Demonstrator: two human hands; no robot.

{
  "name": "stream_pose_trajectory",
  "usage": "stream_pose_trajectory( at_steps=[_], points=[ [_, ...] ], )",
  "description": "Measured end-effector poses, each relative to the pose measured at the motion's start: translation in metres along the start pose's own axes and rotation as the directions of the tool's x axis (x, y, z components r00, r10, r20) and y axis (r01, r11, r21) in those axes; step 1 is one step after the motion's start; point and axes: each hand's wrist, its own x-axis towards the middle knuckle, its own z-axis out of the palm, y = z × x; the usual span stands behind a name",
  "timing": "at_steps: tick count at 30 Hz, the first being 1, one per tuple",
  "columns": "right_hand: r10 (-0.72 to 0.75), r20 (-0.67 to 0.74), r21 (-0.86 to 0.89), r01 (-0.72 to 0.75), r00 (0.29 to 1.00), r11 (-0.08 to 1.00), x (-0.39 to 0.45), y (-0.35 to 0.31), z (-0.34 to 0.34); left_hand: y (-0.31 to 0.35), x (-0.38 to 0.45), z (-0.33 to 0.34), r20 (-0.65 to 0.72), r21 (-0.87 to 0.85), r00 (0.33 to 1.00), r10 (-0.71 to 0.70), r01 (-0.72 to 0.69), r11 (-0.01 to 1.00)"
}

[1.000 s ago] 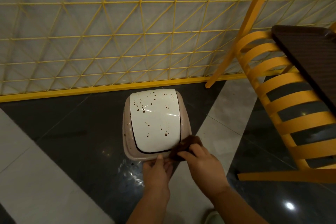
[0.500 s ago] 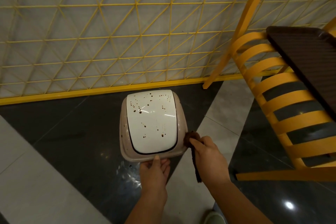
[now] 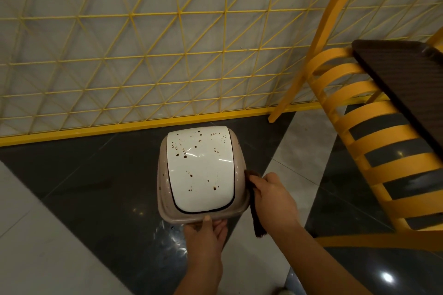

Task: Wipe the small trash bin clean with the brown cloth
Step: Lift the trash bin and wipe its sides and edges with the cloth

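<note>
Partly hidden brown cloth (image 3: 256, 219), right hand (image 3: 273, 201), bin (image 3: 165, 196) side

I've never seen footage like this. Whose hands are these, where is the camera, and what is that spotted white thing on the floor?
There is no machine here: a person wears a camera on the head, looking down at their own two hands. The spotted thing is a small trash bin standing on the dark tiled floor, its white lid speckled with brown stains. The left hand steadies the bin's near rim. The right hand presses a brown cloth against the bin's right side, its end hanging loose. Behind stands a yellow lattice fence; at right, a yellow chair.
</note>
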Motion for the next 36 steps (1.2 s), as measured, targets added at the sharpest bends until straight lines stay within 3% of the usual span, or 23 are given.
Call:
stream_pose_trajectory(
  at_steps=[4,8,13,17,20,23,29,34,36],
  points=[
    [-0.061,0.019,-0.07,0.063,0.998,0.996,-0.028,0.01,0.005,0.0,-0.003,0.002,0.0,-0.022,1.0,-0.005,0.005,1.0],
    [-0.076,0.047,0.038,0.075,0.996,0.996,-0.04,0.011,0.01,0.001,-0.006,0.003,0.01,-0.022,1.0,-0.01,0.01,1.0],
    [0.082,0.113,0.21,-0.104,0.99,0.972,-0.04,0.013,0.004,0.008,-0.006,-0.004,0.002,-0.007,1.0,-0.004,0.004,1.0],
    [0.311,0.151,0.565,-0.34,0.938,0.751,-0.038,0.021,-0.002,0.013,-0.006,-0.01,-0.065,-0.035,0.998,0.006,-0.009,0.999],
    [0.393,0.146,0.716,-0.371,0.908,0.591,-0.035,0.014,-0.001,0.005,-0.01,-0.008,-0.084,-0.061,0.996,0.017,-0.023,0.998],
    [0.375,0.087,0.774,-0.3,0.923,0.558,-0.035,0.0,0.003,-0.003,-0.019,-0.001,-0.067,-0.086,0.998,-0.004,-0.002,0.996],
    [0.09,-0.079,0.636,-0.019,0.993,0.771,-0.056,-0.025,0.021,-0.001,-0.01,0.002,-0.114,-0.142,0.994,-0.001,-0.015,0.99],
    [-0.028,-0.305,0.556,0.202,0.952,0.806,-0.038,-0.044,0.013,0.008,-0.008,-0.002,-0.13,-0.114,0.99,0.06,-0.075,0.991],
    [-0.027,-0.346,0.536,0.222,0.938,0.815,-0.021,-0.05,0.005,0.009,-0.005,-0.004,-0.12,-0.099,0.991,0.065,-0.077,0.992]
  ],
)
